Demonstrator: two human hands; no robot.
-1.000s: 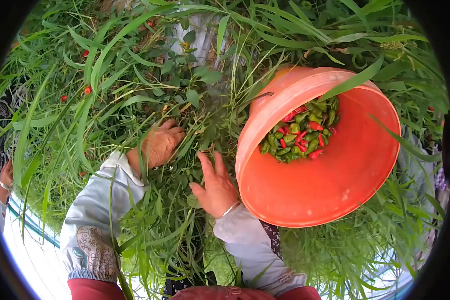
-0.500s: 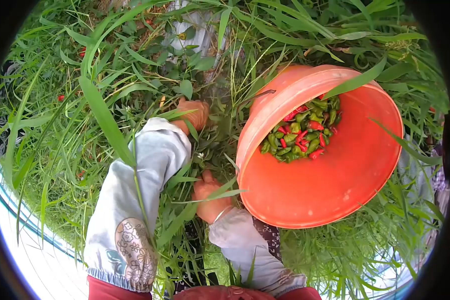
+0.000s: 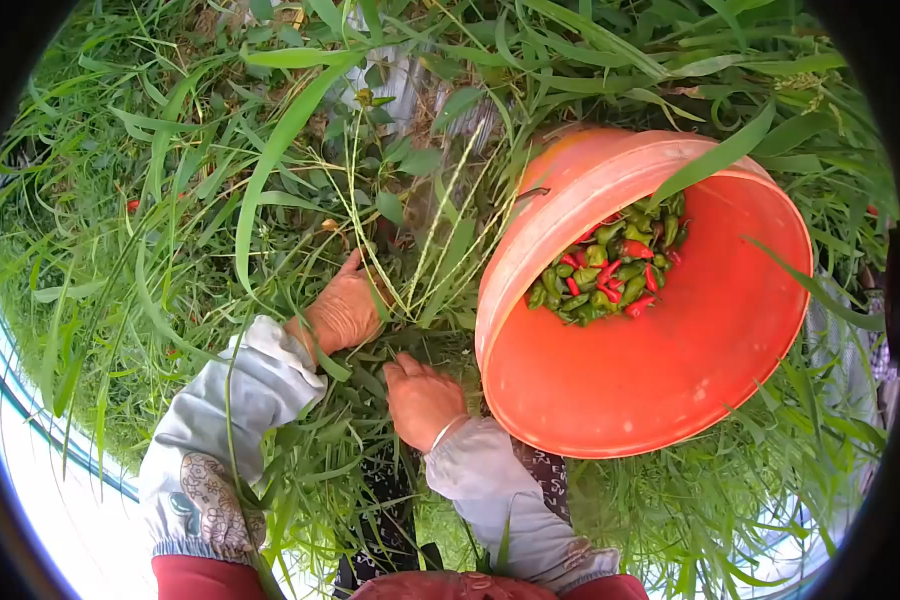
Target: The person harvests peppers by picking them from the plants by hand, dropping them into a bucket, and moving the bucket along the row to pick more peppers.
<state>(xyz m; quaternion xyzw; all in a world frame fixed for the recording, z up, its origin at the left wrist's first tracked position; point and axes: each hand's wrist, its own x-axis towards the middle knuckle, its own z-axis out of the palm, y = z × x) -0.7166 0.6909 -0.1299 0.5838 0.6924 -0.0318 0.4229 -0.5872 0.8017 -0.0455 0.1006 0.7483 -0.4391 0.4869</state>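
My left hand [image 3: 344, 308] is down among the pepper plants, back upward. One finger points up past the leaves, while the others are hidden beneath the hand and foliage. Just below and to its right is my right hand [image 3: 425, 402], its fingers curled downward into the leaves; whatever they hold is hidden. To the right, a large orange bucket [image 3: 630, 385] lies tilted with its mouth facing me. Inside it sits a pile of small green and red peppers [image 3: 615, 262].
Tall grass [image 3: 90, 290] surrounds the plants, and long blades hang across the bucket's mouth. Thin seed stalks [image 3: 432, 225] rise beside my left hand. A strip of greyish plastic sheet [image 3: 395, 85] shows at the top. A few red peppers [image 3: 133, 205] show in the left-hand grass.
My left hand has moved down and left, closer to me, and its sleeve has shifted left. My right hand has turned slightly and moved a little to the right. The bucket looks almost unmoved.
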